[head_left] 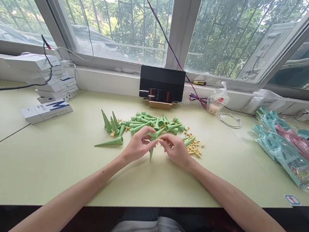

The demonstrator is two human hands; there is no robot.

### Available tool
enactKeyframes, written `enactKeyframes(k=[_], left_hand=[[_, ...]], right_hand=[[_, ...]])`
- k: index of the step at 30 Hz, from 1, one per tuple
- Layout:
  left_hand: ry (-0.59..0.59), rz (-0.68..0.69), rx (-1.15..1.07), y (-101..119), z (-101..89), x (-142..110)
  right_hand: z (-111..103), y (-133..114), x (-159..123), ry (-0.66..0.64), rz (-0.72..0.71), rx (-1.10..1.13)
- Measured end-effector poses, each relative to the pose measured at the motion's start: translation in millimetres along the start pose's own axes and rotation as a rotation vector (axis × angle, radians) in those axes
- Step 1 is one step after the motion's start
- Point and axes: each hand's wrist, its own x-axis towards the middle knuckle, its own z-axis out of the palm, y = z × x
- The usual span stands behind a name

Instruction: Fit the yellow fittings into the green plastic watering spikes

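My left hand point(140, 143) is closed around a green plastic watering spike point(151, 155), its tip pointing down over the table. Between the thumb and fingers of my right hand point(177, 150) is a small yellow valve piece point(158, 141), held right against the spike's side; whether it sits in a hole is too small to tell. Behind my hands lies a heap of green spikes point(143, 120). Several more spikes point(110, 122) stand upright on the left, and one spike point(109, 142) lies on its side. A pile of yellow valve pieces point(194, 147) is beside my right hand.
A phone point(160, 95) leans on a black screen point(162, 78) at the back. White boxes point(55, 81) are stacked at the left. A plastic bag point(217, 100) and a coiled white cable point(229, 120) lie back right. Bagged teal plastic items point(280, 142) cover the right side.
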Motion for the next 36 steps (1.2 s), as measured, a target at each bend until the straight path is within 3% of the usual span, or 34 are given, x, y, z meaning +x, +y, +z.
enactKeyframes(k=[11, 36], left_hand=[[0.012, 0.032, 0.003, 3.1, 1.3, -0.1], [-0.023, -0.085, 0.026, 5.7, -0.1, 0.3]], right_hand=[[-0.8, -0.5, 0.5, -0.014, 0.032, -0.011], [-0.2, 2.7, 0.6, -0.031, 0.038, -0.03]])
